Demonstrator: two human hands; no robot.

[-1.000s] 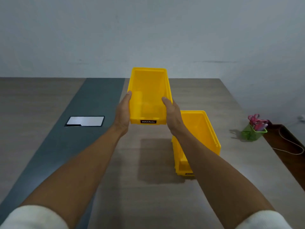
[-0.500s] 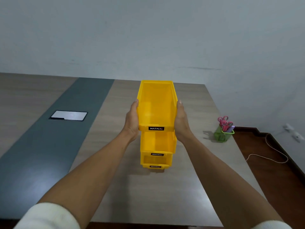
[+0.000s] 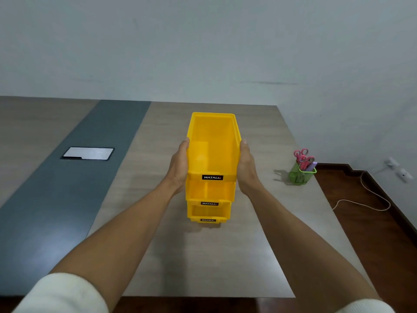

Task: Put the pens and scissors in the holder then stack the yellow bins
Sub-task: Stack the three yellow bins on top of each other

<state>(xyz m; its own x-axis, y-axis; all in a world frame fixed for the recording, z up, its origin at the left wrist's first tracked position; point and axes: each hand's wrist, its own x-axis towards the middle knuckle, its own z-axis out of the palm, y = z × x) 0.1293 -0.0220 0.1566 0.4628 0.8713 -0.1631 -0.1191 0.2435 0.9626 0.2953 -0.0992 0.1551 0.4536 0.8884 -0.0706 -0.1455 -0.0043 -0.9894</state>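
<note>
Yellow top bin (image 3: 213, 143) sits over two stacked bins (image 3: 208, 201) mid-table, left hand (image 3: 179, 169) and right hand (image 3: 247, 169) clamped flat on its sides. Lower it level, labels aligned, until seated; then let go.

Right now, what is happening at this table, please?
A person is stacking yellow bins. The left hand and the right hand hold the top bin by its sides, over two other bins that are already stacked on the table. Whether the top bin is fully seated cannot be told. To the right, the green holder already has scissors and pens in it.
</note>
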